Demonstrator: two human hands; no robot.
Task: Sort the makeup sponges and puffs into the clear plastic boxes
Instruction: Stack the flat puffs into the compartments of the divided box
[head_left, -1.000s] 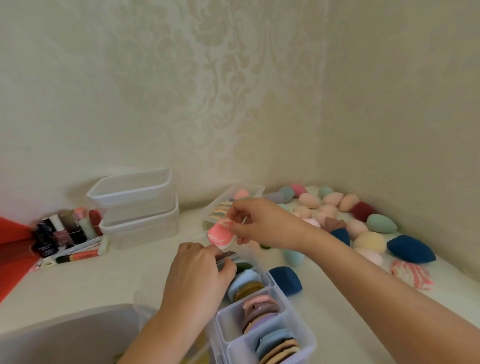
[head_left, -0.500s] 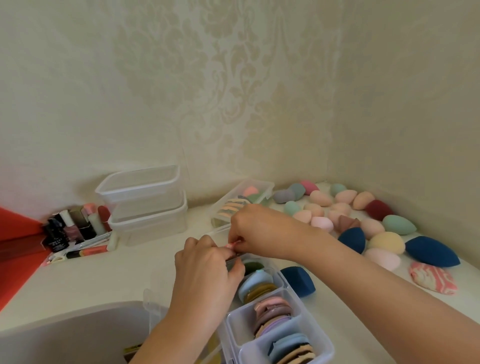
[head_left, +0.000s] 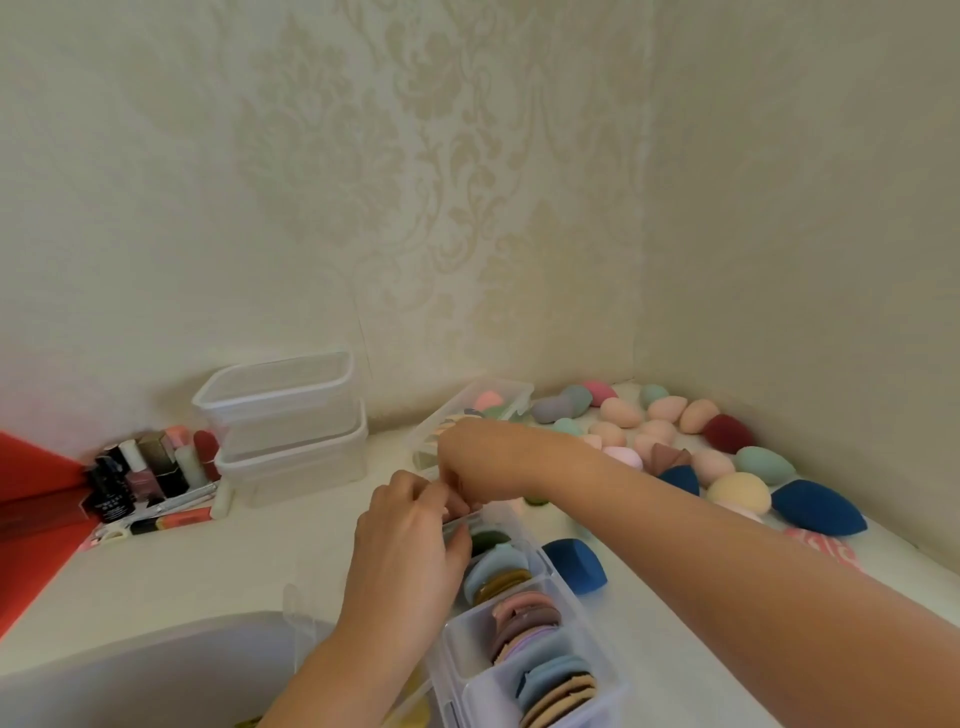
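Observation:
A long clear divided box lies at the bottom centre, and its compartments hold flat round puffs standing on edge. My left hand curls its fingers over the box's far rim. My right hand reaches across with its fingertips pressed down against the left fingers at the far compartment. The pink puff it holds is hidden between the hands. A second clear box with puffs stands behind them. Several egg-shaped sponges lie loose at the right.
Two stacked clear boxes stand at the back left beside cosmetics bottles and a red sheet. A dark blue sponge lies against the divided box. A white basin fills the bottom left. Walls close off the corner.
My right hand brought the pink puff down from above the box to my left hand's fingers at the far compartment. The puff has gone out of sight between them.

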